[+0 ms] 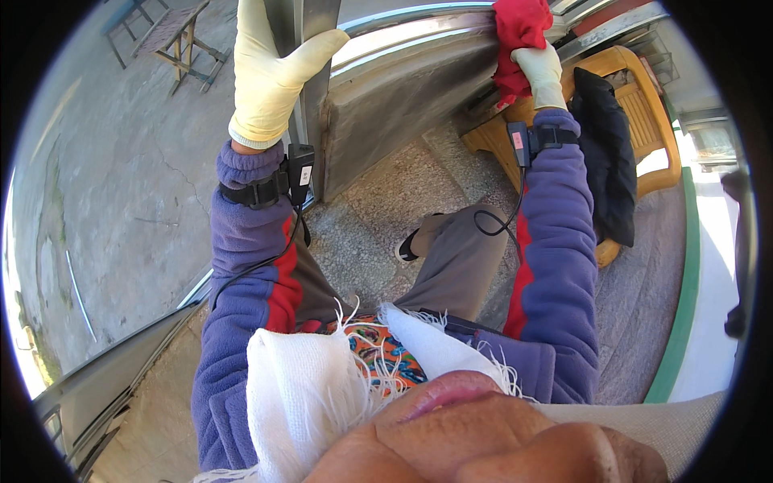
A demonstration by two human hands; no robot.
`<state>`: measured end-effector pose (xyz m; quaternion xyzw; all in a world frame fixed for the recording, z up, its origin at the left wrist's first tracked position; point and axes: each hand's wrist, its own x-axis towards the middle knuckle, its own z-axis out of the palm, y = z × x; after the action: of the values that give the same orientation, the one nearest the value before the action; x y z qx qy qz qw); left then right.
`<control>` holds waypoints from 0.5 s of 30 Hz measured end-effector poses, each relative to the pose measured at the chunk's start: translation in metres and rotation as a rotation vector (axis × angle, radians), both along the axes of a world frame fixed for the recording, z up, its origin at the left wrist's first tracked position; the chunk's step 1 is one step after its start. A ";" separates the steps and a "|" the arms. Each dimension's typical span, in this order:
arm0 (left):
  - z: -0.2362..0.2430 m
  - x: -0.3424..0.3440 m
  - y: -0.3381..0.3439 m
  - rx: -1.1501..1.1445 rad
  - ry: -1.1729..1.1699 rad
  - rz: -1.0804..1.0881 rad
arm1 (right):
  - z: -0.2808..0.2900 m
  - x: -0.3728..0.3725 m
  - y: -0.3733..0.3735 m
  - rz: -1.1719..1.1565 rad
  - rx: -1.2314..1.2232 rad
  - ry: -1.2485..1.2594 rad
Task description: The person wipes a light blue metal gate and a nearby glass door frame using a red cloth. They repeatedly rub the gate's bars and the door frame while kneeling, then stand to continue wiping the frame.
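Note:
My left hand [270, 80], in a pale cream glove, is at the grey metal frame post [316, 105]. Its thumb lies across the post while the fingers run up along the left side, their tips cut off by the picture's top edge. My right hand [541, 71], gloved alike, grips a bunched red cloth [515, 48]. The cloth rests against the right end of a metal window track [419, 36], above a low grey wall [411, 101]. Part of the cloth hangs down in front of the sill.
A yellow-brown plastic chair [644, 105] stands close to my right arm, with a black garment [604, 153] draped over it. Outside at the upper left is a small folding wooden stool [181, 40] on concrete. Cables run from black devices [300, 173] strapped on my wrists.

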<state>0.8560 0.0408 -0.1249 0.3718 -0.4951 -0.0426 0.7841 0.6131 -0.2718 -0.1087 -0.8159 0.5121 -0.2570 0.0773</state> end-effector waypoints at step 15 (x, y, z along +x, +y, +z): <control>-0.004 -0.004 0.000 0.031 -0.002 0.103 | -0.064 0.031 0.196 0.833 -0.477 -0.216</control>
<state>0.8519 0.0410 -0.1289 0.4091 -0.4754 -0.0093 0.7788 0.6445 -0.0754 -0.1722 -0.9150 0.0584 -0.3975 0.0373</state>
